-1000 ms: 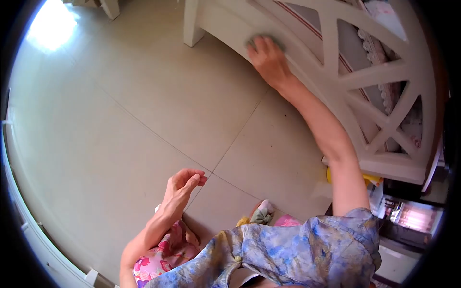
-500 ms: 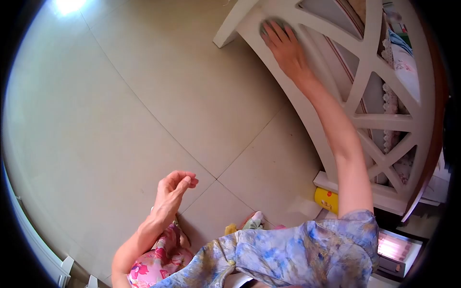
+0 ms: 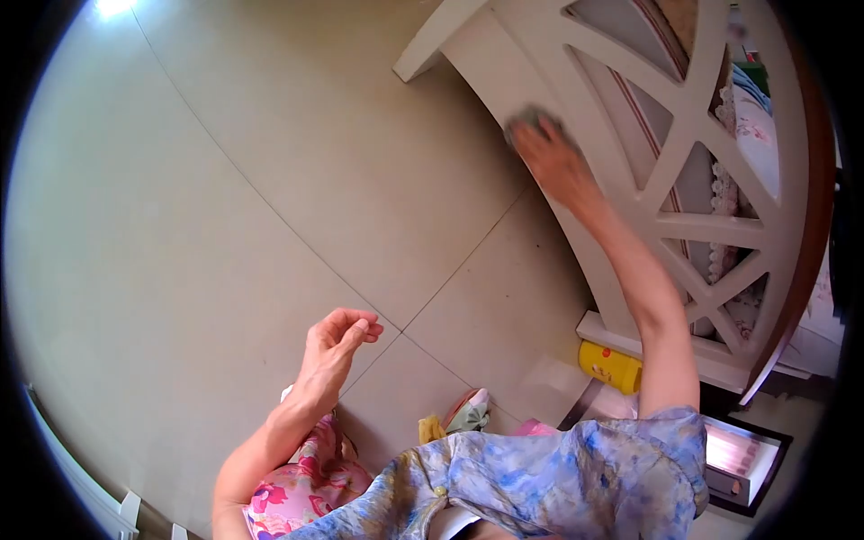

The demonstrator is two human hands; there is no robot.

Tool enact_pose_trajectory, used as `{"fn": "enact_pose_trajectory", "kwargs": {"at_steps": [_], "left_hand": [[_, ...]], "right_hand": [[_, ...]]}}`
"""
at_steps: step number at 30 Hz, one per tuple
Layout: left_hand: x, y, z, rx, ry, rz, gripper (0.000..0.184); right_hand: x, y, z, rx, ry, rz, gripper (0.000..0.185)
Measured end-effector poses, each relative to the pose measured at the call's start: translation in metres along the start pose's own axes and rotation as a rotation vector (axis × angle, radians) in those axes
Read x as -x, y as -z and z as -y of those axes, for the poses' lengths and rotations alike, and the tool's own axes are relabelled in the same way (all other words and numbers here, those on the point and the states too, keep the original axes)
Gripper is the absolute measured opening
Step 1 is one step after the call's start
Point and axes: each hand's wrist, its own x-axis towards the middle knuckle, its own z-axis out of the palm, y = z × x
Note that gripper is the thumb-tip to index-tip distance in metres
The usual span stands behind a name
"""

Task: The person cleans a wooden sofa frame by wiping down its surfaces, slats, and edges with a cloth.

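My right hand (image 3: 555,169) presses a grey-green cloth (image 3: 533,124) against the lower board of a white lattice-work bed end (image 3: 594,216). Its fingers lie over the cloth and are slightly smeared by motion; the cloth is partly hidden beneath them. My left hand (image 3: 337,344) hangs in the air above the tiled floor, thumb and fingers drawn together, and nothing shows between them. It touches neither the bed nor any other object.
Grey floor tiles (image 3: 225,252) spread to the left. A yellow container (image 3: 610,366) stands by the bed's near foot. Patterned bedding (image 3: 756,135) shows through the lattice. A shoe (image 3: 470,410) and pink floral fabric (image 3: 310,477) are close to my body.
My right hand has slid with the cloth down along the white board, toward me. My left hand has shifted only slightly, and the view has moved a little.
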Motion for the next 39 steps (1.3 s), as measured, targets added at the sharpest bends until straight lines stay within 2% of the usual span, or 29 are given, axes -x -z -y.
{"fn": "enact_pose_trajectory", "kwargs": {"at_steps": [2,4,7,9,11,15,17,18,20,21,23,26,32,33,34,36,39], "left_hand": [[-0.003,-0.005,-0.003,0.018,0.022,0.029,0.026],[-0.007,-0.008,-0.006,0.013,-0.014,0.020,0.025],[-0.012,-0.008,-0.012,0.043,-0.029,0.068,0.025],[-0.012,-0.003,-0.011,0.063,-0.049,0.037,0.025],[-0.008,0.002,-0.010,0.067,-0.068,0.000,0.025],[-0.003,0.007,-0.005,0.047,-0.050,-0.016,0.025],[-0.006,0.006,0.001,0.083,-0.017,0.007,0.024],[-0.007,0.005,-0.001,0.086,-0.016,0.000,0.024],[-0.009,0.001,-0.010,0.105,0.004,0.018,0.023],[-0.011,0.001,-0.011,0.111,0.009,0.013,0.023],[-0.012,0.000,-0.015,0.118,-0.048,0.010,0.024],[-0.012,0.002,-0.017,0.086,-0.038,-0.026,0.024],[-0.014,0.003,-0.004,0.060,0.014,-0.012,0.024],[-0.012,0.003,-0.002,0.063,0.025,-0.013,0.024],[-0.012,0.003,-0.004,0.068,0.013,-0.008,0.024],[-0.010,0.004,-0.005,0.074,-0.004,-0.004,0.024],[-0.009,0.010,-0.004,0.054,-0.014,-0.035,0.023]], "right_hand": [[-0.074,0.031,-0.025,-0.033,-0.097,-0.156,0.040],[-0.118,0.031,-0.033,-0.012,-0.117,-0.209,0.039],[-0.098,0.008,-0.008,-0.093,-0.077,-0.099,0.040],[-0.041,-0.012,0.015,-0.320,-0.054,0.042,0.039],[0.016,-0.020,0.032,-0.092,0.137,0.235,0.034],[0.010,-0.023,0.020,-0.224,0.107,0.111,0.035],[-0.059,0.002,-0.001,-0.041,0.042,-0.009,0.039],[-0.085,0.002,-0.008,-0.045,0.047,-0.013,0.039],[-0.122,-0.003,-0.017,0.089,-0.056,-0.162,0.038],[-0.116,-0.003,-0.011,0.084,-0.048,-0.162,0.038],[-0.082,0.000,0.006,0.335,-0.015,-0.015,0.037],[-0.028,-0.015,0.027,0.362,0.039,0.075,0.037],[-0.108,-0.003,0.013,0.376,-0.140,0.014,0.034],[-0.104,-0.014,0.014,0.363,-0.140,-0.086,0.032],[-0.090,-0.014,0.017,0.362,-0.140,-0.084,0.032],[-0.050,-0.003,0.028,0.259,-0.069,0.109,0.038],[-0.017,-0.023,0.034,0.211,-0.079,0.013,0.036]]}}
